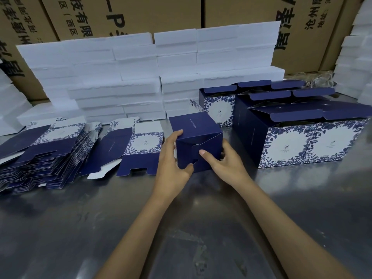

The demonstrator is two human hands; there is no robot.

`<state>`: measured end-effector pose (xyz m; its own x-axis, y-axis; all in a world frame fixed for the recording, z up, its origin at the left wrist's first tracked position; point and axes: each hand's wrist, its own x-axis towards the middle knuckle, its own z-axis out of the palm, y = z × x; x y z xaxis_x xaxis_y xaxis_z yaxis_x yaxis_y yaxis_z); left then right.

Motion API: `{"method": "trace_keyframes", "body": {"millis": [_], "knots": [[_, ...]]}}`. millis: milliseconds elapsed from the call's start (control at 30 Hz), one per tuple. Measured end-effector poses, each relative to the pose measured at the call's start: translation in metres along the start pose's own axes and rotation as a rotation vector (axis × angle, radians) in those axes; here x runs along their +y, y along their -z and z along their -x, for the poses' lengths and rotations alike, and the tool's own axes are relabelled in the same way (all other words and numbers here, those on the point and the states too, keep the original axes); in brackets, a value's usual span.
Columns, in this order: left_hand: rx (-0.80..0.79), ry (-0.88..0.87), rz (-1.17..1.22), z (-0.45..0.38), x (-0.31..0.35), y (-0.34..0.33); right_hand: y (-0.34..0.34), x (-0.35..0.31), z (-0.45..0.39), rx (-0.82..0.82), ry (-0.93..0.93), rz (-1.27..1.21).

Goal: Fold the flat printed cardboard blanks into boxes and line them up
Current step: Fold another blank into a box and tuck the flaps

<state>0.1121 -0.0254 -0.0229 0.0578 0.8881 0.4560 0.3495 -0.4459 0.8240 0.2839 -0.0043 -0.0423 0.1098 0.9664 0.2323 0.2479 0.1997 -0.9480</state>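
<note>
Gripping a half-folded box (196,141) mid-table (181,228): left hand (173,158) curled round its near-left corner, right hand (223,162) clasping the right side, thumb pressing the flap. Blanks (46,152) stacked toward the left edge; finished boxes (302,137) toward the right.

A half-formed navy box (196,135) lay tipped on the metal table with its base facing the camera, the interlocking bottom flaps partly tucked and a sliver of white inner card showing at the seam. Fine pale lettering ran along its upward-facing panel. To its left lay a single flat blank (138,146), navy with a white panel framed in blue floral print, its notched flaps spread toward the near edge. Further left, a fanned stack of flat blanks (46,156) of the same print slumped across the table. To the right stood the finished boxes (306,137) in touching rows, upright, floral fronts toward the camera, top flaps open.
</note>
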Motion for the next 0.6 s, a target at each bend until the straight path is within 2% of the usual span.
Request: {"method": "trace_keyframes", "body": {"millis": [267, 600], "knots": [[-0.010, 0.005, 0.013, -0.0004, 0.0001, -0.0036, -0.0039, 0.0018, -0.0003, 0.123, 0.030, 0.117], [-0.007, 0.022, 0.004, 0.0017, 0.0019, -0.0056, -0.0060, 0.0019, 0.0015, 0.196, 0.027, 0.175]]}}
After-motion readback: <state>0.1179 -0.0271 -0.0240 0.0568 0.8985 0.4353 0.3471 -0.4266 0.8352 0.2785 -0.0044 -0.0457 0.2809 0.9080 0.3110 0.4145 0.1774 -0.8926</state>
